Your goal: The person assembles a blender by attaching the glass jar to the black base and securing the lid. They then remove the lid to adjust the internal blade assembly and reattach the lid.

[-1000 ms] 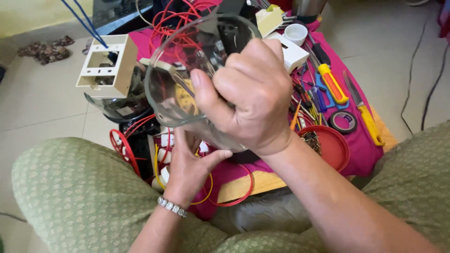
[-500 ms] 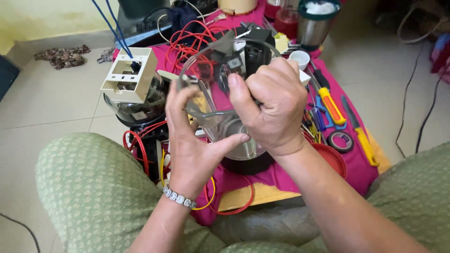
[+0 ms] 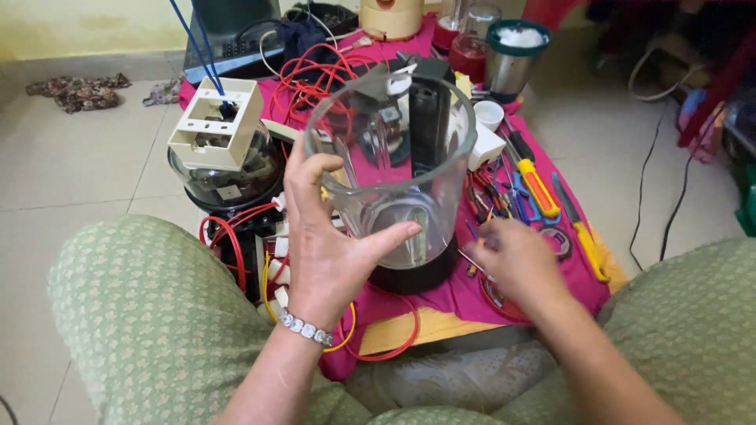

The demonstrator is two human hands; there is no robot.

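Holding the clear blender jar (image 3: 391, 169) upright by its near wall, the left hand (image 3: 331, 236) wraps it with spread fingers, above the pink cloth (image 3: 441, 295). Right of the jar, the right hand (image 3: 512, 260) hovers blurred over the screwdrivers (image 3: 539, 189); its grip is unclear. A firmer hold lower on the jar would steady it.

The left hand (image 3: 331, 244) is gripping a glossy clear plastic jar (image 3: 394, 165); matt pink cloth (image 3: 472, 287) is lying beneath the right hand (image 3: 512, 264).
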